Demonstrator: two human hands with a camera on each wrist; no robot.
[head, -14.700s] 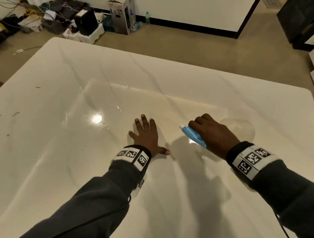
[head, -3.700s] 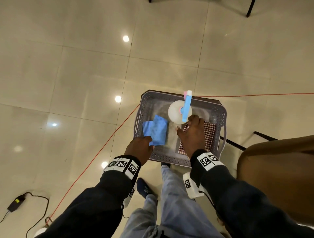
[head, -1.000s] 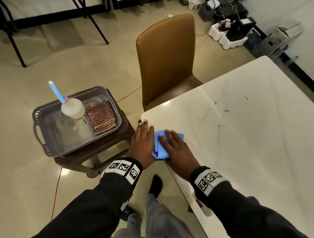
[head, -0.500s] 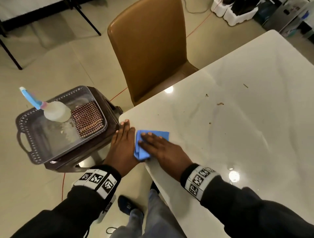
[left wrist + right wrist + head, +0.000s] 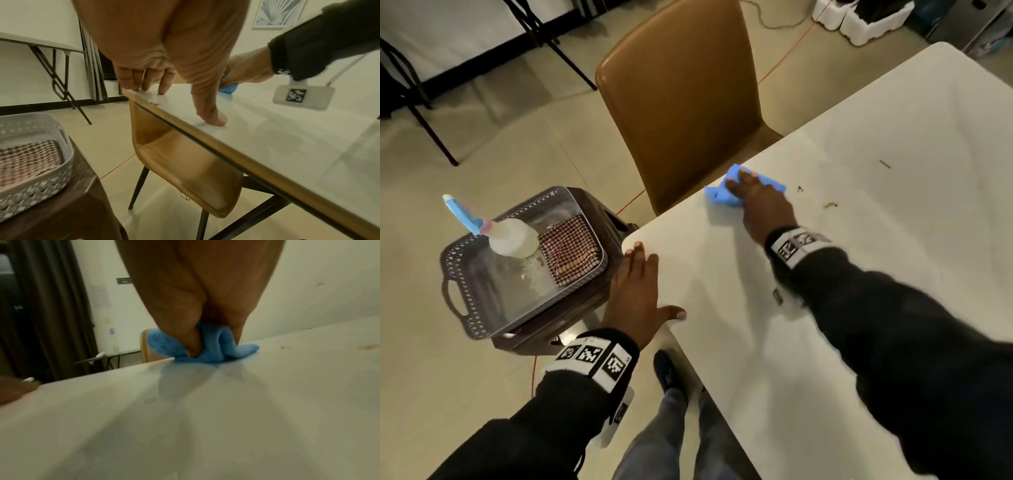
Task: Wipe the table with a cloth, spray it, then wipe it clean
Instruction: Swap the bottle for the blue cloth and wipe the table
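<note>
Left of frame: grey perforated basket [image 5: 460,310] on a dark stool [image 5: 551,334] holds a spray bottle [image 5: 512,236] and a folded checkered cloth [image 5: 570,250]. Lower centre: left hand [image 5: 635,291] lies flat, fingers straight, on the white table [image 5: 774,359] corner, holding nothing. Upper centre: right hand [image 5: 760,202] presses the bunched blue cloth [image 5: 717,197] at the table edge by the brown chair [image 5: 681,99]; thumb tucked into a fold. Crumbs [image 5: 828,205] to its right; most of the cloth hidden under fingers.

I see dim, warm indoor light from above, soft shadows of both arms on the glossy table [image 5: 893,137], right sleeve [image 5: 928,359] smeared by motion, right wrist view blurred throughout, wide-angle bending at frame edges.
</note>
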